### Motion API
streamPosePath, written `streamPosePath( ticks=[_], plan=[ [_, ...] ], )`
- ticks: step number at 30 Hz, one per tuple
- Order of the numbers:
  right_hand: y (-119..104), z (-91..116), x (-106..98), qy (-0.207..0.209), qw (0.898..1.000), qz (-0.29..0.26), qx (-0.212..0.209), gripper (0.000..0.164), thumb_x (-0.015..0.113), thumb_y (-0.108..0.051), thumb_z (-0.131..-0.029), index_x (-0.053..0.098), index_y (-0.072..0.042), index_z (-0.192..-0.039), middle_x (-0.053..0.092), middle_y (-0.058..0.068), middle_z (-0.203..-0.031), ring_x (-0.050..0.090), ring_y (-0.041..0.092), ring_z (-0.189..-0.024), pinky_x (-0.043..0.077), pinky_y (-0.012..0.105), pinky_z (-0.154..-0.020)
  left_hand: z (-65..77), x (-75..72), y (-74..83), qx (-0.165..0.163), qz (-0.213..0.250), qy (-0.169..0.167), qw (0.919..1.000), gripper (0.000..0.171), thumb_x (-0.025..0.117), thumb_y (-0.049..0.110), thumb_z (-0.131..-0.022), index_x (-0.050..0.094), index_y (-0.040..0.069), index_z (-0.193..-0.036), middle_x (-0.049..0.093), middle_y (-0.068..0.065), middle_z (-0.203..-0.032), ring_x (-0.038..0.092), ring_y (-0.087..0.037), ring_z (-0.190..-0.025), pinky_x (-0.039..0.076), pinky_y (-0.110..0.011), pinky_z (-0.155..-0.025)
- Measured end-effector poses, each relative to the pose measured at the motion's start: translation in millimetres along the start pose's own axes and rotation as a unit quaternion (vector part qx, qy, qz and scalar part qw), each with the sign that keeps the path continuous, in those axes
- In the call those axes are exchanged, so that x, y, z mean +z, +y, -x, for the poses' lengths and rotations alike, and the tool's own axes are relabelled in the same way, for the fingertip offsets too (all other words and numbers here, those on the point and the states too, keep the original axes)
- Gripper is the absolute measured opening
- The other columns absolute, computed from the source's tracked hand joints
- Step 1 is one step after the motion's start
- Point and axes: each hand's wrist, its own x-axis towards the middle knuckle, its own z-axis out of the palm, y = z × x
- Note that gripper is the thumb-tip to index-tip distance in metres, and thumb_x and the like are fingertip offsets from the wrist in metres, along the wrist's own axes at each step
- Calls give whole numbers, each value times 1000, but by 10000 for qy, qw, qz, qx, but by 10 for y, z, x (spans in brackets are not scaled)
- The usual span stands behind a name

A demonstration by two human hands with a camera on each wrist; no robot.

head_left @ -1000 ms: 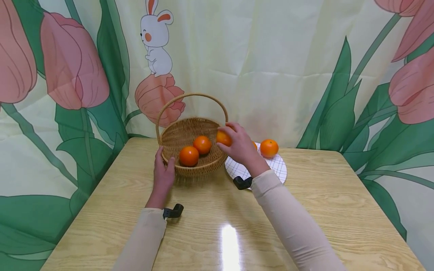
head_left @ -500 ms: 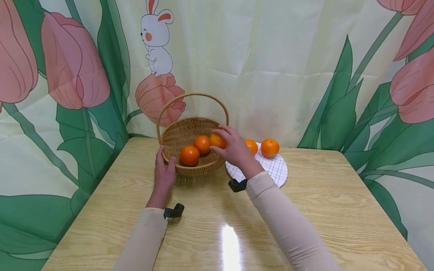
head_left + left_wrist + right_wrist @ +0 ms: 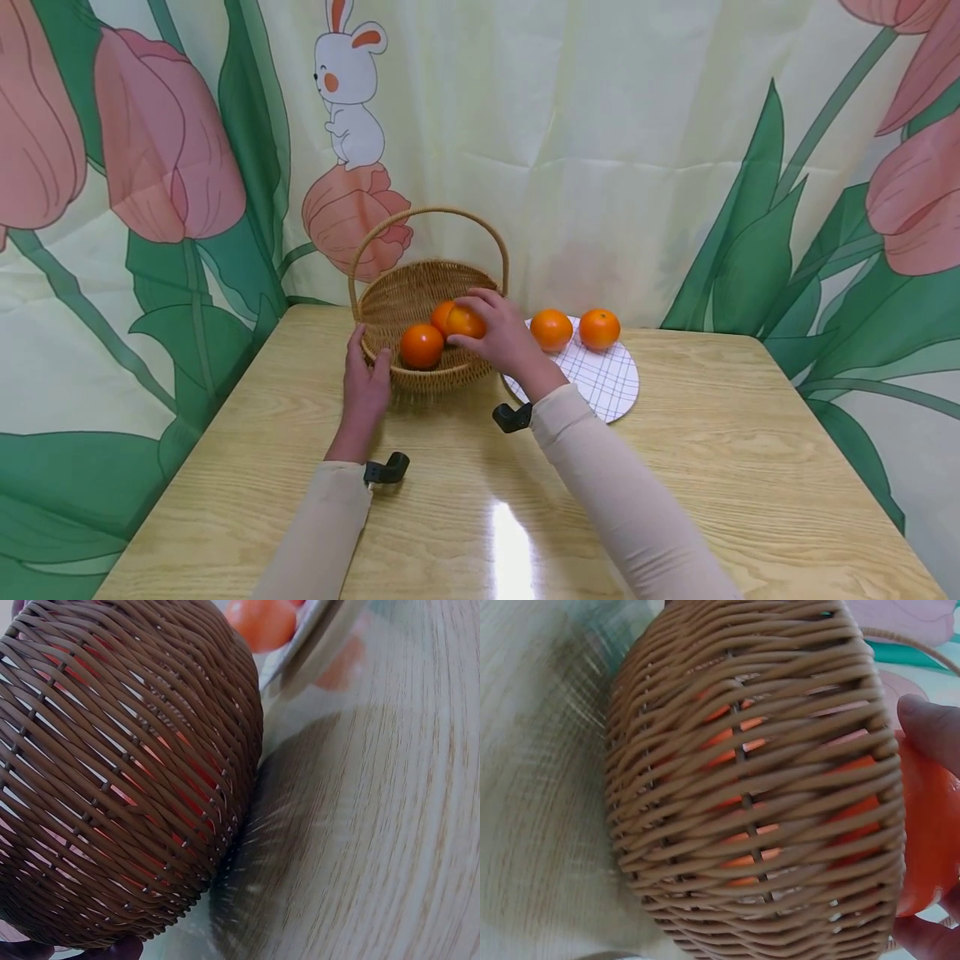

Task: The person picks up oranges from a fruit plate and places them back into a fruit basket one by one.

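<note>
A brown wicker basket with a tall arched handle stands at the back of the table. My left hand grips its left rim, thumb lying over the edge. Inside sit two oranges, the rear one partly covered. My right hand holds a third orange between thumb and fingers, over the right part of the basket. In the right wrist view this orange shows at the rim, beyond the woven wall. Basket weave fills much of the left wrist view.
Right of the basket lies a round white plate with thin blue grid lines. Two oranges rest at its back. The wooden table reaches to a tulip-printed curtain close behind the basket.
My right hand has carried its orange leftward and down, from the basket's right rim to beside the fruit inside. An orange on the plate has come into full view. My left hand stays put.
</note>
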Motion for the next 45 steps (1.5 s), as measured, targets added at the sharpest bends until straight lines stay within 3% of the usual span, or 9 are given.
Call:
streamPosePath(
  ticks=[11,17,26,32,45],
  plan=[
    [-6,39,53,-607,9981,-5,36,53,71,-43,-86,60,-17,-131,49,8,-141,52,33,-125,47,46,-102,16,21,23,-56,-186,5,9998,63,45,32,-101,15,23,-155,19,-8,-160,23,-27,-146,24,-49,-117],
    [-3,34,44,-768,9966,117,-265,47,67,-41,-90,61,-16,-129,54,6,-137,50,28,-127,41,42,-108,0,20,58,-27,-85,-37,10000,64,45,31,-101,14,22,-155,18,-7,-161,24,-27,-146,25,-49,-117],
    [32,86,52,-433,9977,186,-486,36,61,-37,-95,67,-12,-121,60,7,-128,55,26,-120,45,41,-104,12,23,72,-72,-145,29,9999,63,45,29,-100,15,20,-155,18,-8,-161,23,-27,-147,26,-48,-117],
    [157,198,71,328,9982,-36,-502,28,63,-28,-94,68,-11,-115,62,7,-124,57,26,-117,47,43,-100,22,26,46,-58,-173,-9,9998,64,45,30,-100,14,20,-155,17,-9,-161,23,-28,-147,27,-48,-116],
    [440,356,68,960,9949,-213,-226,28,58,-24,-97,64,-13,-122,59,8,-127,54,26,-121,44,43,-104,39,14,29,-116,-170,-36,9998,64,45,28,-101,12,22,-155,15,-8,-161,22,-31,-147,28,-52,-115]
  ],
)
